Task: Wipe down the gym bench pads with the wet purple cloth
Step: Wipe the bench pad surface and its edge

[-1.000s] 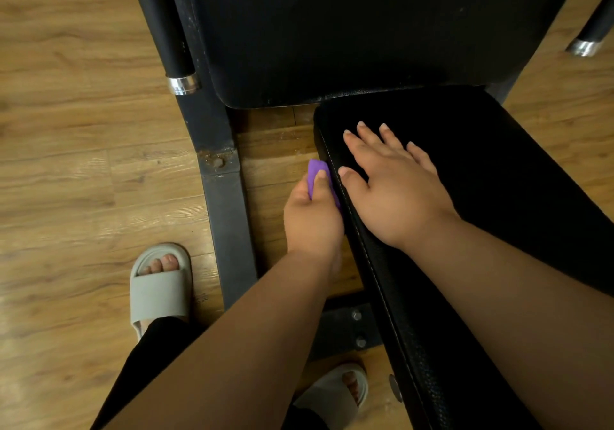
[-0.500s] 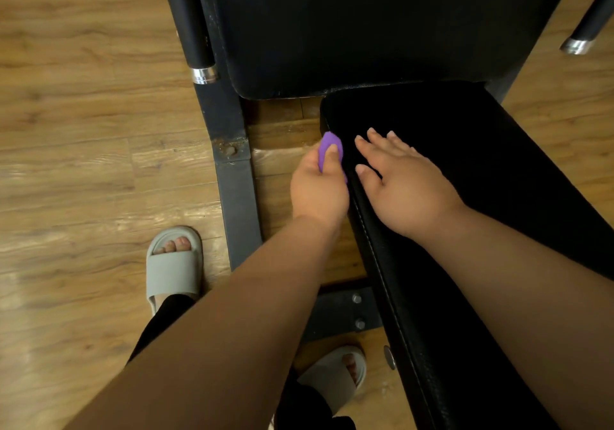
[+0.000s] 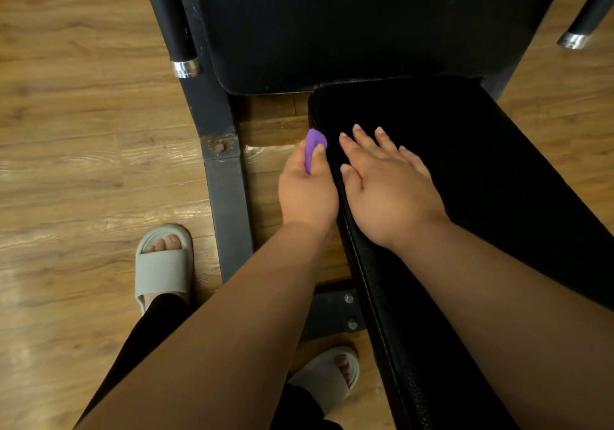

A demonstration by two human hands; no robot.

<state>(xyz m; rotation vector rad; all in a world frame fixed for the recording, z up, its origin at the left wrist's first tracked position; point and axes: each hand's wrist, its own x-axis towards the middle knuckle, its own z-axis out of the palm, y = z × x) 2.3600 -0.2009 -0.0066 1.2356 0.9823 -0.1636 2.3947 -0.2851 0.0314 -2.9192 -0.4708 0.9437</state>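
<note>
My left hand [image 3: 307,193] grips the purple cloth [image 3: 314,145] and holds it against the left side edge of the black seat pad [image 3: 498,170]. Only the cloth's top end shows above my fingers; the rest is hidden in my hand. My right hand [image 3: 388,187] lies flat on top of the seat pad, fingers spread, right beside the left hand. The black back pad [image 3: 365,24] rises just beyond the seat pad.
The bench's grey steel frame [image 3: 226,197] runs along the wooden floor [image 3: 83,130] left of my hands. Two black handles with chrome caps [image 3: 184,67] [image 3: 573,40] flank the back pad. My feet in grey slides [image 3: 164,263] [image 3: 327,379] stand beside the frame.
My left hand has slid the cloth forward along the seat pad's side edge, toward the far corner. My right hand stayed flat on the pad.
</note>
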